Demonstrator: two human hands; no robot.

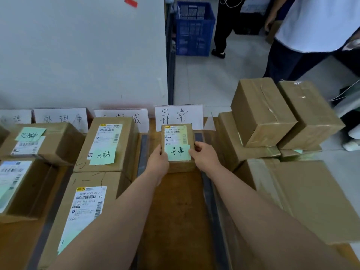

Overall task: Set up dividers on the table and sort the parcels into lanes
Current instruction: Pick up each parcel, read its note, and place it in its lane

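Hands meet on one small parcel (178, 147) at the far end of a wooden lane on the table (175, 211). The left hand (156, 162) grips the parcel's left edge, fingers curled round the side and thumb lying on top beside a green sticky note (178, 152). The right hand (204, 155) closes on the right edge, thumb touching the note's corner, fingers bent over the side. Both hands are clenched on the parcel, which lies flat on the table with its shipping label up.

Just behind the parcel stands a white sign (179, 116) with handwriting matching the note. Dark divider strips (143, 152) run along both sides of this lane. In the lane to the left lie two larger labelled boxes (107, 143), one behind the other. To the right, plain taped boxes (263, 112) are stacked on one another beside the lane.
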